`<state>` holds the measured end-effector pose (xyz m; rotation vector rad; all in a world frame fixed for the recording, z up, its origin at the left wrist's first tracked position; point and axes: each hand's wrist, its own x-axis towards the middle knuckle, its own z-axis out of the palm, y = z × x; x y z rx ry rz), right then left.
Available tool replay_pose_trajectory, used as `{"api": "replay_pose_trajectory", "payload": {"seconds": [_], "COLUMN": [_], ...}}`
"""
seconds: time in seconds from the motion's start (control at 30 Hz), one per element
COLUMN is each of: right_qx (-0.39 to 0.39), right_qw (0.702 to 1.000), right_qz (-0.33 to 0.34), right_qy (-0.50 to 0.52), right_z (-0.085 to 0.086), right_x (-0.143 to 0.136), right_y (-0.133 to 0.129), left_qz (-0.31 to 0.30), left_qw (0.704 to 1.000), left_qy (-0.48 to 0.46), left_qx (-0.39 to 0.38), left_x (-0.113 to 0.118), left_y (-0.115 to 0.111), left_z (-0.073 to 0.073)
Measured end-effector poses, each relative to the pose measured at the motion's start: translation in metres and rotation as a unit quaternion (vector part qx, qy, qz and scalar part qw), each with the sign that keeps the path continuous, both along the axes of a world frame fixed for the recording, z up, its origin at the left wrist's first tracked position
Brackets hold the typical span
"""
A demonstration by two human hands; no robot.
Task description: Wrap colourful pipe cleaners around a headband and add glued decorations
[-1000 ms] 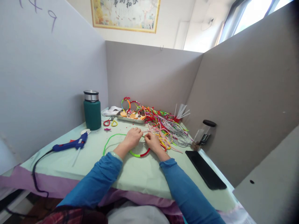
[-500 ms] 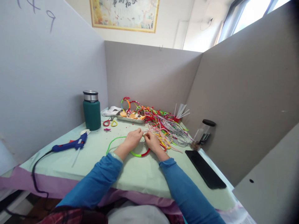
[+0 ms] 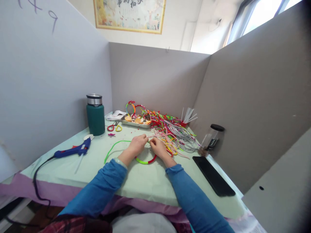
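Close together over the table's middle, both my hands pinch at the top of a ring wound with pipe cleaner. The ring (image 3: 143, 162) shows bright green and red sections along its near side; my hands and wrists hide much of the rest. My left hand (image 3: 138, 145) is closed, its fingertips at the ring's top. Opposite it, my right hand (image 3: 157, 145) is also closed, thumb and finger pressed together there. A loose green pipe cleaner (image 3: 114, 145) curves out leftward from behind my left hand. Exactly what lies between the fingertips is mostly hidden.
A blue glue gun (image 3: 73, 151) with its cord and a green bottle (image 3: 95, 118) stand left. Behind are a metal tray (image 3: 136, 124) and a heap of pipe cleaners (image 3: 170, 124). A black phone-like slab (image 3: 213, 176) and clear jar (image 3: 211, 139) are right.
The loose green pipe cleaner's tail has swung left and toward me. My hands have shifted only slightly and stay pinched at the same spot.
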<state>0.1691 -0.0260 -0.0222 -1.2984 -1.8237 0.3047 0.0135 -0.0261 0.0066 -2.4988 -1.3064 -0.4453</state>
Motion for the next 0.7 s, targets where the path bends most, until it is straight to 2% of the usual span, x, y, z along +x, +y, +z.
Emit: {"api": "replay_pose_trajectory", "payload": {"seconds": [0.37,0.7], "right_qx": [0.016,0.019], "right_qw": [1.000,0.995], "right_qz": [-0.010,-0.043], "right_qy": [-0.003,-0.083], "right_z": [-0.0035,-0.0009], "right_x": [0.0013,-0.0005], "right_y": [0.0007,-0.0026], "left_qz": [0.004,-0.016], "left_qw": [1.000,0.999], "left_qy": [0.016,0.023], "left_qx": [0.023,0.033], "left_x": [0.0003,0.0000], "left_y": [-0.0038,-0.0031], "left_z": [0.0034,0.0007]}}
